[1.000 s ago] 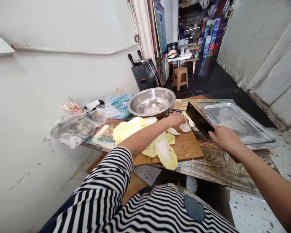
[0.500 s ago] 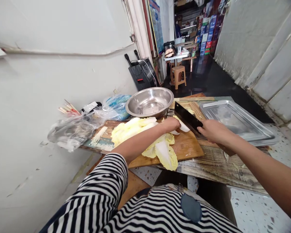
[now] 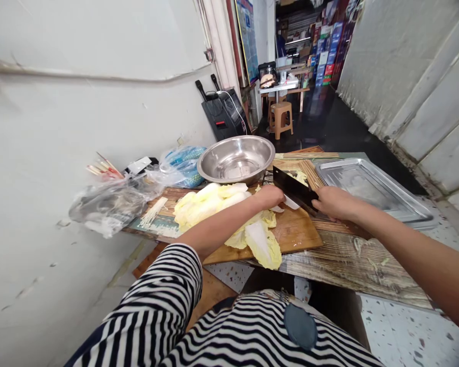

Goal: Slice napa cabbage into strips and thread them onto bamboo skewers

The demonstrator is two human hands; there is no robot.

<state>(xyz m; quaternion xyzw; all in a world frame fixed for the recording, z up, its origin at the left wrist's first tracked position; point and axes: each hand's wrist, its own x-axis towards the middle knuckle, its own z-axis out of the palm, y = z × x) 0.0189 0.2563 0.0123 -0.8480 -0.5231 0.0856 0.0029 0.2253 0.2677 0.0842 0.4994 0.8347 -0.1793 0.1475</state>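
Note:
A black cleaver is gripped by its handle in my right hand, the blade over the right part of the wooden cutting board. Close to the blade's left side, my left hand has its fingers curled down on a cabbage piece, whose pale end shows beside the blade. Yellow and white cabbage leaves lie heaped on the board, partly behind my left forearm. One leaf hangs over the board's front edge.
Behind the board stands a steel bowl. A metal tray lies at the right, beside thin wooden skewers. Plastic bags and thin white strands are at the left, near the wall.
The cleaver blade has dropped slightly and tilted flatter over the board, with my right hand a little lower. My left hand has barely moved. The view has shifted slightly.

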